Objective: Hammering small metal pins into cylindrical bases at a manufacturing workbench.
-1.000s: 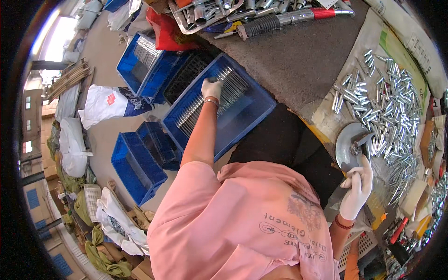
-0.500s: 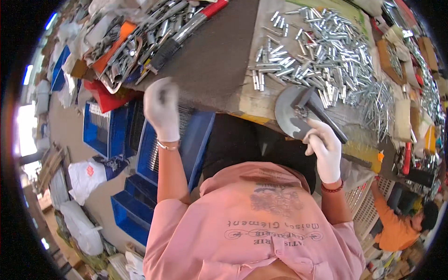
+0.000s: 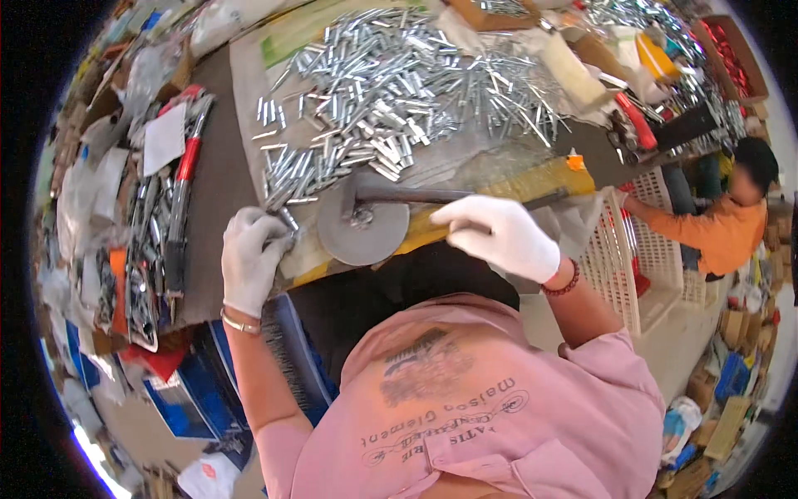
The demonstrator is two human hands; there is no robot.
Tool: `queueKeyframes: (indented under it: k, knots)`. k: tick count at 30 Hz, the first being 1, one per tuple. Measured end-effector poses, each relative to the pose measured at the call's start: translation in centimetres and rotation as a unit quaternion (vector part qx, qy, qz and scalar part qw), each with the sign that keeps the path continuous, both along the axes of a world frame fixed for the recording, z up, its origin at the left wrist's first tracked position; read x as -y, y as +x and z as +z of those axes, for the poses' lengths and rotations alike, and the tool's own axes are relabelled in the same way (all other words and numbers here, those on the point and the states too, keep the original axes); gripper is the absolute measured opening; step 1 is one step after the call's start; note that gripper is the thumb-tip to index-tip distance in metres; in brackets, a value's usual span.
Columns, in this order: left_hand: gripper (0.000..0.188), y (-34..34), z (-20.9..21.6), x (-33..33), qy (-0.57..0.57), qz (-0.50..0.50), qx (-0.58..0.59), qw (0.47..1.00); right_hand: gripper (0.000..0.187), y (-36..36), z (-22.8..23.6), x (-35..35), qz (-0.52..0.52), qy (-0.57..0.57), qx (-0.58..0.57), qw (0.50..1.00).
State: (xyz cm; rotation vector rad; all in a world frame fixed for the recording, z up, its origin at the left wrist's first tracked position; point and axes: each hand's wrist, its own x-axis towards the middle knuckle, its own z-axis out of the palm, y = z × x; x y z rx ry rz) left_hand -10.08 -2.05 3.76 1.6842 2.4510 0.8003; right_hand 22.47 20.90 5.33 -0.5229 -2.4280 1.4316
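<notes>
My left hand (image 3: 249,258), in a white glove, is closed on a small silver metal piece (image 3: 288,219) at the table's near edge, just left of a round grey metal disc (image 3: 362,231). My right hand (image 3: 499,235), also gloved, grips the dark handle of a hammer (image 3: 407,195) whose head rests on the disc. A large heap of short silver metal tubes (image 3: 399,75) lies on the table just beyond the disc.
Red-handled tools (image 3: 179,200) and metal parts lie at the table's left end. Blue crates (image 3: 199,391) stand on the floor below left. A white plastic basket (image 3: 632,258) stands at right, and a person in an orange top (image 3: 723,224) sits beyond it.
My left hand has come from the blue crates up to the table edge beside the disc, holding a metal piece. My right hand stays on the hammer; the view has swung toward the table.
</notes>
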Motion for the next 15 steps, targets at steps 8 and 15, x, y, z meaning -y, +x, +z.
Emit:
queueKeyframes:
  k: [8, 15]
  knots:
    - [0.017, 5.8, 0.7, -0.9, 0.089, 0.029, 0.081, 0.992, 0.008, 1.5, -3.5, -13.3, -0.354, 0.433, 0.131, 0.819]
    - [0.015, 10.4, 0.1, -3.8, 0.100, -0.018, 0.066, 0.993, 0.006, -1.0, -5.3, -16.0, -0.324, 0.457, 0.208, 0.802]
